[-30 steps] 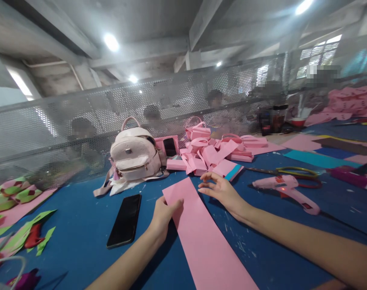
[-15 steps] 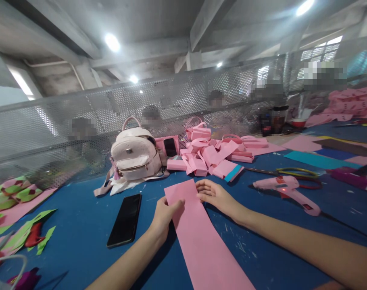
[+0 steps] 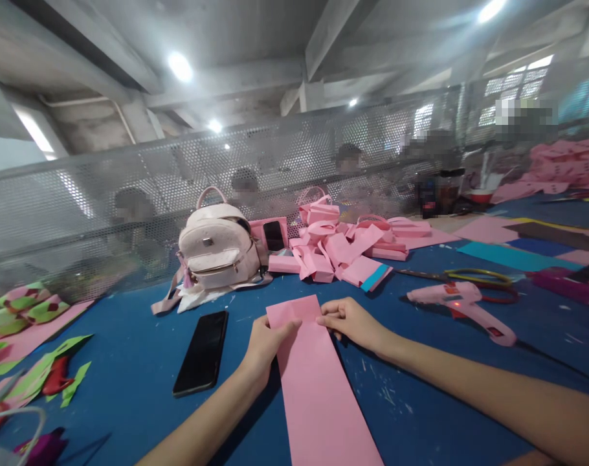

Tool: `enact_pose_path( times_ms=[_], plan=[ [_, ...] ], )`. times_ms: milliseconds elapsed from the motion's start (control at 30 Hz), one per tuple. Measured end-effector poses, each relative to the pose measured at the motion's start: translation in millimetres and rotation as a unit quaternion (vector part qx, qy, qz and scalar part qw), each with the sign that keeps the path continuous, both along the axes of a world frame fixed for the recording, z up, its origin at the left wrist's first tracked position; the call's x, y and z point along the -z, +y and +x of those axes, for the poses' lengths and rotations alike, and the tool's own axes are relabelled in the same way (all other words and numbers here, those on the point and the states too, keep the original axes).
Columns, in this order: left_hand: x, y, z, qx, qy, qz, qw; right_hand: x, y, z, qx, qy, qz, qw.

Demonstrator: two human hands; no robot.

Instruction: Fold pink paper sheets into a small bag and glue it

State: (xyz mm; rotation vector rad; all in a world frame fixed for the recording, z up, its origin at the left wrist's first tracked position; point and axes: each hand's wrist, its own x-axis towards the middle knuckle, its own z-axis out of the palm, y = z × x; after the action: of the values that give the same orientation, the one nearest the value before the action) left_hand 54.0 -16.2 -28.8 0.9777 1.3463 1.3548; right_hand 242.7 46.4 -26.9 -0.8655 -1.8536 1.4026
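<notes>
pink sheet point(image 3: 323, 395) stretches from six o'clock, its far end gripped by the left hand point(image 3: 265, 346) and pinched by the right hand point(image 3: 353, 323). from there, a phone point(image 3: 200, 353) lies at nine o'clock, a glue gun point(image 3: 469, 306) at three.

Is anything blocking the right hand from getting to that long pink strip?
Nope, nothing visible is in the way. The right hand is at the right edge of the pink strip, near its far end; the left hand holds the opposite edge. The black phone lies off left, the pink glue gun off right.
</notes>
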Motion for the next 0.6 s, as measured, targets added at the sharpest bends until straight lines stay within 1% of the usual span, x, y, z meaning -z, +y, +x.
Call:
enact_pose_path(
  times_ms=[133, 367, 500, 600],
  plan=[
    [0.3, 2.0, -0.5, -0.006, 0.028, 0.013, 1.0, 1.3, 2.0, -0.2, 0.01, -0.013, 0.013, 1.0],
    [-0.8, 5.4, -4.9, -0.015, 0.076, 0.057, 0.995, 2.8, 4.1, 0.1, 0.003, -0.036, 0.022, 0.999],
    [-4.1, 7.3, -9.3, -0.004, 0.098, 0.085, 0.991, 3.1, 2.7, 0.4, -0.01, -0.047, 0.027, 0.998],
    [-5.2, 6.9, -9.3, 0.008, 0.113, 0.092, 0.989, 4.0, 1.5, 0.6, -0.014, -0.049, 0.042, 0.998]
  ],
)
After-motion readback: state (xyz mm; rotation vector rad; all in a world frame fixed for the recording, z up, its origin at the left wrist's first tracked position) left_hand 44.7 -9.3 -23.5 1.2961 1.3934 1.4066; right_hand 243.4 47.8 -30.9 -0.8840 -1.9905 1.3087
